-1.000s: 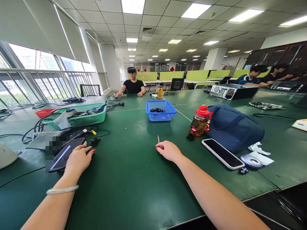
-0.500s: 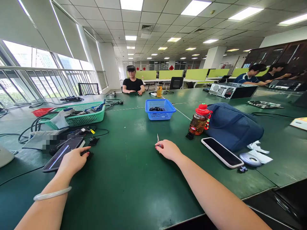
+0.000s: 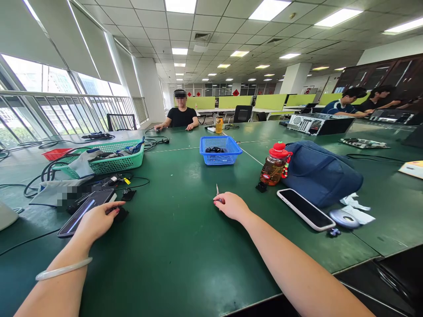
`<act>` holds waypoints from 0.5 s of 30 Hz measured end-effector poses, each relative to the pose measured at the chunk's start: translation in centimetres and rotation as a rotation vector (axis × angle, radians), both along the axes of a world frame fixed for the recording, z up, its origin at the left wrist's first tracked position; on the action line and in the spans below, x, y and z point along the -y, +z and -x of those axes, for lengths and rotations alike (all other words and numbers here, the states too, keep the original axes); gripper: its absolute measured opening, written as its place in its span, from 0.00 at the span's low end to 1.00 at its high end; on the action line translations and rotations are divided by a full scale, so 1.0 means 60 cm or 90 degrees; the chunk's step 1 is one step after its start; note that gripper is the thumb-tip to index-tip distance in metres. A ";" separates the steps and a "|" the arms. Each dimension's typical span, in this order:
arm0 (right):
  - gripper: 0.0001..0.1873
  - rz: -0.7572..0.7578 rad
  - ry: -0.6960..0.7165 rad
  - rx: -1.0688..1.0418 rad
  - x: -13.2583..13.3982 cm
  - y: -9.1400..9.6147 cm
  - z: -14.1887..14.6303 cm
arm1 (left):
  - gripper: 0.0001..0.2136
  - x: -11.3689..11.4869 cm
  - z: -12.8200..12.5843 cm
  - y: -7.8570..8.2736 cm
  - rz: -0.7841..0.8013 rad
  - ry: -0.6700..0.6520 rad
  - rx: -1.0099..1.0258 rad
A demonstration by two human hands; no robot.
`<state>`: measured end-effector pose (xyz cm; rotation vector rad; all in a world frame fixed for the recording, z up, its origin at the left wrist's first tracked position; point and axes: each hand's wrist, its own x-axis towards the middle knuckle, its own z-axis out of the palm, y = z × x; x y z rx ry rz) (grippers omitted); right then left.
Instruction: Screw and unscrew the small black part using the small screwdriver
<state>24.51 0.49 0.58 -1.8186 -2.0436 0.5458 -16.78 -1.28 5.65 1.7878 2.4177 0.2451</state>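
My left hand [image 3: 98, 219] reaches over the right edge of a dark phone [image 3: 76, 220] with a lit screen. Its index finger is stretched out, with the thumb apart below it, beside a small black piece [image 3: 121, 214] partly hidden by the fingers. Another small black part [image 3: 128, 194] lies just beyond. In the middle of the table, my right hand [image 3: 231, 206] is closed in a pinch on a small pointed metal tool [image 3: 217, 189]. The tool's thin tip points away from me; the fingers cover the rest, so its kind is unclear.
Ahead stands a blue basket [image 3: 220, 159] with black cables; a green basket [image 3: 119, 164] with gloves is left. Right are a red-lidded bottle [image 3: 271, 169], navy bag [image 3: 320, 174] and white-edged phone [image 3: 306, 210]. A person [image 3: 181, 115] sits opposite; two others work far right.
My left hand has shifted slightly left and down, drawing back from the small black piece. My right hand stays put. The person opposite has moved one hand out to the cables at their side.
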 end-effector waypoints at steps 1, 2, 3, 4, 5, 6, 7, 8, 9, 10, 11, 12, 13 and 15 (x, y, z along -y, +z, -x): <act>0.14 0.000 0.000 0.000 0.000 0.001 0.000 | 0.22 0.001 0.000 0.000 -0.006 0.000 0.008; 0.14 0.002 0.001 0.000 0.001 0.002 0.001 | 0.22 0.001 0.001 0.000 -0.011 -0.002 0.015; 0.14 0.006 0.002 -0.001 0.002 0.004 0.001 | 0.22 0.001 0.002 -0.001 -0.013 -0.007 0.022; 0.14 0.010 0.003 -0.002 0.002 0.005 0.001 | 0.22 0.001 0.004 -0.001 -0.014 -0.011 0.026; 0.15 0.014 0.003 -0.002 0.003 0.006 0.002 | 0.22 0.000 0.006 -0.002 -0.015 -0.015 0.028; 0.15 0.017 0.003 -0.003 0.004 0.008 0.002 | 0.22 0.000 0.008 -0.003 -0.017 -0.019 0.028; 0.15 0.018 0.002 -0.003 0.004 0.008 0.002 | 0.22 -0.001 0.009 -0.004 -0.020 -0.021 0.027; 0.15 0.019 0.001 -0.002 0.005 0.009 0.002 | 0.22 -0.002 0.010 -0.005 -0.022 -0.023 0.024; 0.15 0.018 0.000 -0.001 0.005 0.009 0.002 | 0.22 -0.002 0.011 -0.005 -0.021 -0.022 0.018; 0.15 0.017 0.000 -0.001 0.005 0.009 0.002 | 0.22 -0.003 0.010 -0.005 -0.019 -0.020 0.010; 0.15 0.016 -0.001 0.000 0.004 0.009 0.002 | 0.22 -0.003 0.009 -0.004 -0.014 -0.018 0.002; 0.15 0.015 -0.001 0.000 0.004 0.008 0.002 | 0.22 -0.003 0.007 -0.003 -0.010 -0.015 -0.008; 0.15 0.014 -0.001 0.000 0.004 0.008 0.002 | 0.22 -0.003 0.006 -0.002 -0.006 -0.012 -0.017; 0.15 0.012 -0.002 -0.001 0.003 0.007 0.002 | 0.22 -0.002 0.002 0.000 -0.002 -0.009 -0.033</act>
